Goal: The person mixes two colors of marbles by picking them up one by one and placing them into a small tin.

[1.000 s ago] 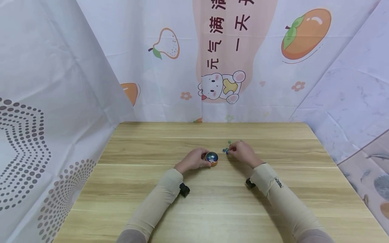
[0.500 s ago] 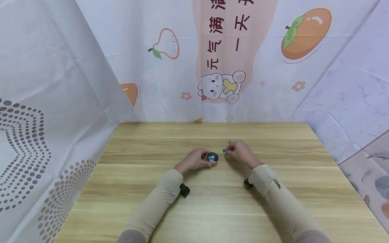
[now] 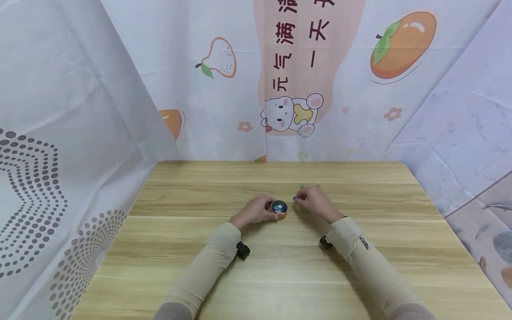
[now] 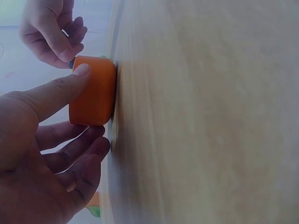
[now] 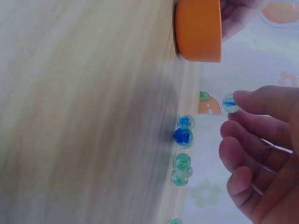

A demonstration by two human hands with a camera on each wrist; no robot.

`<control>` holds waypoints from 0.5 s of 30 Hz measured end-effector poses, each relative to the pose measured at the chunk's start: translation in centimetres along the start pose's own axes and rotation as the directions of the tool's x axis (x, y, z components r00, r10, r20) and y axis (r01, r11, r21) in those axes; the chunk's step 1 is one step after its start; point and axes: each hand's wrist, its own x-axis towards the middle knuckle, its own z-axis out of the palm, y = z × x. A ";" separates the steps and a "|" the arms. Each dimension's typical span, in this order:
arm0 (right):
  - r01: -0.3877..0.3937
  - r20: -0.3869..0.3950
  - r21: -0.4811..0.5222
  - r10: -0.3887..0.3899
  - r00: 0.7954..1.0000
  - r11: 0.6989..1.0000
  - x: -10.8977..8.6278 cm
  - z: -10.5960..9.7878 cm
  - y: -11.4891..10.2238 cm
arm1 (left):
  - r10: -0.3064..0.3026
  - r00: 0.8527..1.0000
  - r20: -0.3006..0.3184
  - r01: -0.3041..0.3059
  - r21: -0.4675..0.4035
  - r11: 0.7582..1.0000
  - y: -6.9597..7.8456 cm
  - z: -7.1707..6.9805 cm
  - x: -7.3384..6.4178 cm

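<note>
A small orange bowl [image 3: 281,216] with a shiny inside stands on the wooden table. My left hand [image 3: 256,210] grips its left side, thumb and fingers against the wall. Blue shapes show inside the bowl, too small to tell apart from reflections. To its right, my right hand [image 3: 318,203] pinches a clear marble with a blue streak [image 5: 230,103] between thumb and index finger, off the table. Below that hand, in the right wrist view, lie a deep blue marble [image 5: 183,137], a light blue marble [image 5: 186,121] and several green ones, including a green marble [image 5: 182,161].
Another green marble [image 5: 175,221] lies farther off along the table [image 3: 264,275]. A printed curtain [image 3: 224,102] hangs behind the table's back edge, and cloth [image 3: 80,111] hangs at the left side. Black wrist devices, such as the left one [image 3: 242,250], sit under both cuffs.
My right hand has shifted slightly left towards the bowl and now covers more of the blue marbles in the head view. My left hand and the bowl have stayed put.
</note>
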 end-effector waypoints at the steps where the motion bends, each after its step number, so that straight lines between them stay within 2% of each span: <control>1: 0.008 -0.002 -0.002 -0.008 1.000 1.000 0.0 0.0 0.0 | -0.002 1.000 0.001 0.002 -0.003 1.000 0.0 0.0 0.0; 8: 0.028 0.012 0.021 -0.028 1.000 0.999 0.1 0.2 -0.4 | -0.004 1.000 0.006 0.004 -0.010 1.000 0.0 0.0 0.1; 15: 0.087 0.016 0.036 -0.088 0.996 0.996 0.2 0.5 -0.6 | 0.009 1.000 0.013 -0.009 -0.006 1.000 0.5 -0.3 -0.1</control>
